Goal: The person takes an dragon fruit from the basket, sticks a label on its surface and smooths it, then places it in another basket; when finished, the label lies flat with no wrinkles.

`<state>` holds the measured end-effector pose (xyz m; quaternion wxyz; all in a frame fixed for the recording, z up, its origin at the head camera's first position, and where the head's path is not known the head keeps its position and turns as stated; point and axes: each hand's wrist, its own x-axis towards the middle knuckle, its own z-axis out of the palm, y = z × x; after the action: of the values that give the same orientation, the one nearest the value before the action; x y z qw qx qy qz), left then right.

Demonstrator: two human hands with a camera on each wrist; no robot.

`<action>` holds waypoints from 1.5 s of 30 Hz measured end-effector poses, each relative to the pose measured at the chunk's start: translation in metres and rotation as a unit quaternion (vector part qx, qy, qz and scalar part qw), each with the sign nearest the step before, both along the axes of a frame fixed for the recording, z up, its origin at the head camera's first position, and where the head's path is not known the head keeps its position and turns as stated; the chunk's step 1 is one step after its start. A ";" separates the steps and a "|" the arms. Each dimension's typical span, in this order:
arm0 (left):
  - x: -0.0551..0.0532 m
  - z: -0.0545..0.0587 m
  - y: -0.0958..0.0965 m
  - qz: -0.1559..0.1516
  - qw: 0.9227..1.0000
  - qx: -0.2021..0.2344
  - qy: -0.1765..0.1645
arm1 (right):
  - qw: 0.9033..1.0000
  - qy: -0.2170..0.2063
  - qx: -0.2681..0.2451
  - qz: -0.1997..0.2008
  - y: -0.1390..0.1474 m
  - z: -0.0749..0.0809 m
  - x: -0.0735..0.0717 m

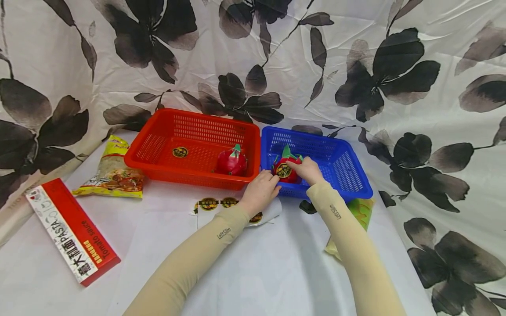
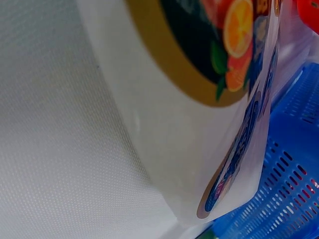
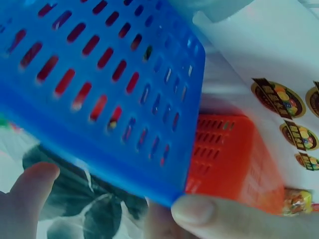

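Note:
In the head view a red dragon fruit (image 1: 287,172) with green tips sits in the blue basket (image 1: 336,169), bearing a round black-and-gold sticker (image 1: 283,170). My right hand (image 1: 310,171) reaches over the front rim, a fingertip touching the fruit beside the sticker. The right wrist view has the thumb (image 3: 37,189) and a finger (image 3: 199,211) spread apart near the basket's rim. My left hand (image 1: 261,192) is at the basket's front left corner, close to the fruit; its fingertips are partly hidden. Below it lies a white sticker sheet (image 1: 272,210), large in the left wrist view.
The red basket (image 1: 193,171), left of the blue one, contains another dragon fruit (image 1: 232,162) and a round sticker (image 1: 180,152). Farther left are a noodle packet (image 1: 118,169) and a pasta box (image 1: 73,232). A green packet (image 1: 361,213) lies partly beneath my right arm.

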<state>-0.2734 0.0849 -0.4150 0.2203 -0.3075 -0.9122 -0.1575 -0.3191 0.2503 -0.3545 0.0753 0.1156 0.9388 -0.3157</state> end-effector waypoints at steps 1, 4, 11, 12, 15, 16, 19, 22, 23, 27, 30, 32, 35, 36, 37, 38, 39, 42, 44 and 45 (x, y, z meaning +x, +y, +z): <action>0.000 0.000 0.000 0.000 1.000 0.001 0.000 | 1.000 0.003 0.012 0.004 -0.001 0.002 0.001; 0.000 0.000 0.000 -0.002 1.000 0.004 0.005 | 0.999 0.013 0.047 0.020 -0.003 0.008 0.005; 0.000 -0.003 0.001 -0.001 1.000 0.006 0.022 | 0.993 0.029 0.101 0.048 -0.008 0.020 0.016; 0.000 -0.004 0.001 0.000 1.000 0.006 0.023 | 0.992 0.033 0.107 0.051 -0.009 0.021 0.018; -0.001 -0.005 0.001 0.002 1.000 0.010 0.025 | 0.989 0.058 0.123 0.057 -0.009 0.018 0.025; -0.001 -0.006 0.001 0.001 1.000 0.012 0.026 | 0.988 0.070 0.127 0.057 -0.009 0.017 0.027; -0.001 -0.006 0.002 -0.002 0.999 0.016 0.030 | 0.983 0.109 0.135 0.054 -0.010 0.013 0.037; -0.001 -0.007 0.002 -0.004 0.999 0.019 0.036 | 0.976 0.145 0.152 0.056 -0.011 0.011 0.049; -0.001 -0.007 0.002 -0.004 0.999 0.020 0.039 | 0.973 0.157 0.158 0.058 -0.011 0.011 0.053; -0.001 -0.007 0.002 -0.004 0.999 0.021 0.045 | 0.959 0.211 0.176 0.072 -0.013 0.008 0.070; -0.001 -0.008 0.002 -0.002 0.999 0.021 0.046 | 0.948 0.245 0.187 0.082 -0.013 0.002 0.081; -0.001 -0.008 0.002 -0.002 0.999 0.020 0.048 | 0.941 0.263 0.194 0.089 -0.013 -0.002 0.088; -0.001 -0.008 0.002 -0.002 0.998 0.017 0.052 | 0.933 0.279 0.203 0.100 -0.012 -0.011 0.100; -0.001 -0.008 0.002 -0.002 0.998 0.017 0.053 | 0.930 0.285 0.207 0.105 -0.011 -0.015 0.104; -0.001 -0.008 0.002 -0.002 0.998 0.016 0.054 | 0.927 0.289 0.210 0.110 -0.011 -0.018 0.108; -0.001 -0.008 0.002 -0.002 0.998 0.016 0.053 | 0.925 0.293 0.211 0.115 -0.010 -0.022 0.112; -0.001 -0.008 0.002 -0.003 0.999 0.016 0.052 | 0.923 0.298 0.212 0.119 -0.010 -0.026 0.116; -0.001 -0.006 0.001 -0.006 0.999 0.013 0.046 | 0.917 0.311 0.209 0.134 -0.009 -0.035 0.128; -0.002 -0.005 0.001 -0.008 0.999 0.008 0.044 | 0.914 0.318 0.204 0.145 -0.010 -0.041 0.135; -0.002 -0.004 0.001 -0.008 0.999 0.003 0.042 | 0.912 0.322 0.203 0.150 -0.010 -0.044 0.138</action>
<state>-0.2755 0.0855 -0.4189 0.2580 -0.3207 -0.8992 -0.1486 -0.1809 0.2398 -0.3984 -0.2100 -0.1218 0.9622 -0.1232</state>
